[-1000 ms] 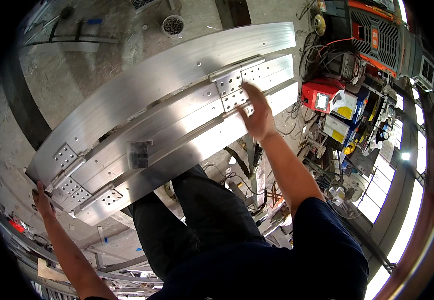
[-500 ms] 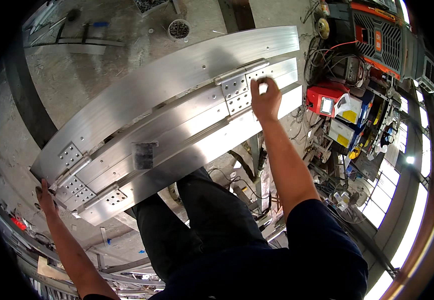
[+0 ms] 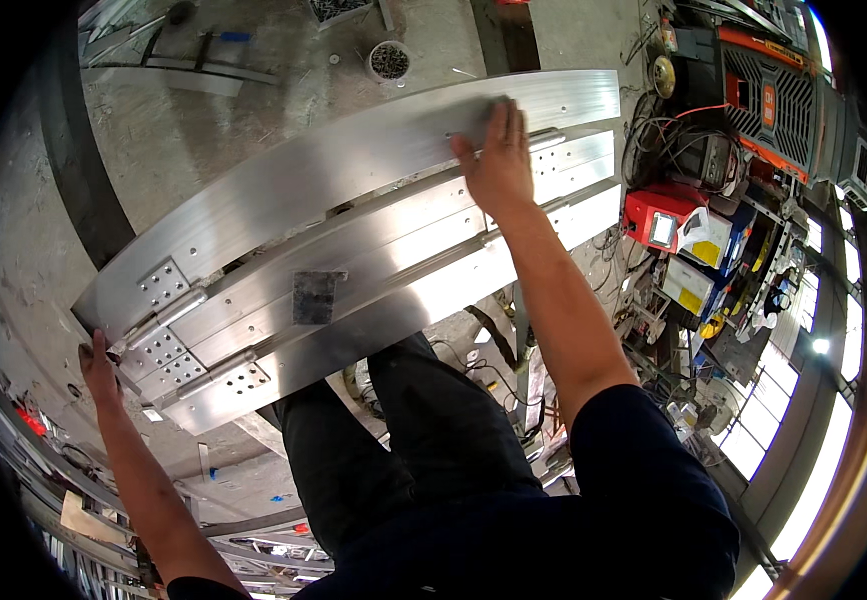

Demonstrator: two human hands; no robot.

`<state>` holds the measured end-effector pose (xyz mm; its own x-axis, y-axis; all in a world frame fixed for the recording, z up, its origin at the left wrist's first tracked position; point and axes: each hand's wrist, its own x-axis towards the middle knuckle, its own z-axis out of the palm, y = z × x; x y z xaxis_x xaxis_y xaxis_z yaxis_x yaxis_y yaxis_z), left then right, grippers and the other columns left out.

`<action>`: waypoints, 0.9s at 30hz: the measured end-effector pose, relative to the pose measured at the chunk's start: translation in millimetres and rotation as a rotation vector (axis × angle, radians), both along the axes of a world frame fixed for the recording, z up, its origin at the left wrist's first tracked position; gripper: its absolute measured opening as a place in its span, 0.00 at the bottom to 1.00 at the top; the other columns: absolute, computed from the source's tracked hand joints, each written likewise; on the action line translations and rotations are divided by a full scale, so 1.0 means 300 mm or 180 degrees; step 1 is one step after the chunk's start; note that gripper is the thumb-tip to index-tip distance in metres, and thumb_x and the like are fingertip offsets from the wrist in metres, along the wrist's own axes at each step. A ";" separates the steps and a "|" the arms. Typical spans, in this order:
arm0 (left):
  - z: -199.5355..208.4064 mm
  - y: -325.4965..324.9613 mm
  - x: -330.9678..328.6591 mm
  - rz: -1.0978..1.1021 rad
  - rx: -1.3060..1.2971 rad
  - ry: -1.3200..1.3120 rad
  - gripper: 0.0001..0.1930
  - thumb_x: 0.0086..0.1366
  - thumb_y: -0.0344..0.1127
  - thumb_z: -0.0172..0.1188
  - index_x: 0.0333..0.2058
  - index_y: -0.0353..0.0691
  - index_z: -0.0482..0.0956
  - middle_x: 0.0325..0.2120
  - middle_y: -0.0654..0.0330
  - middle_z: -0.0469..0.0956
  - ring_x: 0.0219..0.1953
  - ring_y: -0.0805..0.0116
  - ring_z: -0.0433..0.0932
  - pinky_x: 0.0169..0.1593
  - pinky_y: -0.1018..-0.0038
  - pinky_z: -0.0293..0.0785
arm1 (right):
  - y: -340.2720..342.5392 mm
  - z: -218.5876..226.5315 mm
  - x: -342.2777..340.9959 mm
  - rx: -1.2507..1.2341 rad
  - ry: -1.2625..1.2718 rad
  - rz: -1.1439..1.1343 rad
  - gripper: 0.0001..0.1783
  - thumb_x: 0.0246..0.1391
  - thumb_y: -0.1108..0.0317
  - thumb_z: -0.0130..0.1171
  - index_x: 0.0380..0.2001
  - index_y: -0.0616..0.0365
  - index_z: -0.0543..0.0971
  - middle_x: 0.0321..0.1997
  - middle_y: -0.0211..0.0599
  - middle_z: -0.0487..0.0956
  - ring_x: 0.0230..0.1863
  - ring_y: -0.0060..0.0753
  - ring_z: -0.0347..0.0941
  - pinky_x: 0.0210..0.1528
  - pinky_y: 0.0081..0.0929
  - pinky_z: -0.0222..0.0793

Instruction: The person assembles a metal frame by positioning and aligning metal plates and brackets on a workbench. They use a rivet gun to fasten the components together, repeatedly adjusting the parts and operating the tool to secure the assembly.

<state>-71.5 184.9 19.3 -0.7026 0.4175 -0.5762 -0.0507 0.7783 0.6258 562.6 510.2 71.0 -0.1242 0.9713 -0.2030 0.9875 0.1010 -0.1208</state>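
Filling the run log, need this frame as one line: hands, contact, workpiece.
left hand: grips left end of aluminium panel | right hand: flat on panel's far strip | panel: long, ribbed, perforated plates at both ends | floor: red box, cables

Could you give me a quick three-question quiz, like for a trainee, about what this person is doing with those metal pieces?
1. True or false: the right hand lies flat on the far aluminium panel.
2. Where is the left hand? A) at the panels' left end B) on the red box C) in a pocket
3. What dark thing sits on the middle panel?

Key: 1 true; 2 A; 3 a dark square patch.
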 end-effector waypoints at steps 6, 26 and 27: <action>0.004 -0.083 -0.053 -0.0120 -0.0156 -0.0023 0.19 0.67 0.51 0.65 0.36 0.42 0.71 0.28 0.68 0.70 0.26 0.78 0.67 0.29 0.76 0.66 | -0.197 0.144 -0.122 -0.0988 0.1841 0.2165 0.28 0.52 0.50 0.69 0.53 0.50 0.79 0.62 0.40 0.75 0.64 0.40 0.70 0.65 0.36 0.68; -0.012 -0.078 0.001 0.0357 -0.0058 0.0542 0.20 0.65 0.49 0.66 0.44 0.38 0.78 0.35 0.66 0.78 0.35 0.75 0.73 0.39 0.71 0.72 | 0.511 0.250 0.155 0.0157 -0.0822 0.1099 0.16 0.57 0.62 0.62 0.45 0.58 0.82 0.48 0.47 0.81 0.46 0.51 0.79 0.48 0.39 0.76; 0.020 0.028 0.071 -0.0058 -0.0022 0.0131 0.20 0.64 0.48 0.68 0.42 0.37 0.77 0.33 0.66 0.78 0.34 0.74 0.73 0.36 0.72 0.72 | 0.435 0.267 0.072 -0.0115 -0.0785 0.0878 0.14 0.57 0.65 0.62 0.46 0.57 0.82 0.47 0.45 0.81 0.44 0.47 0.80 0.46 0.37 0.76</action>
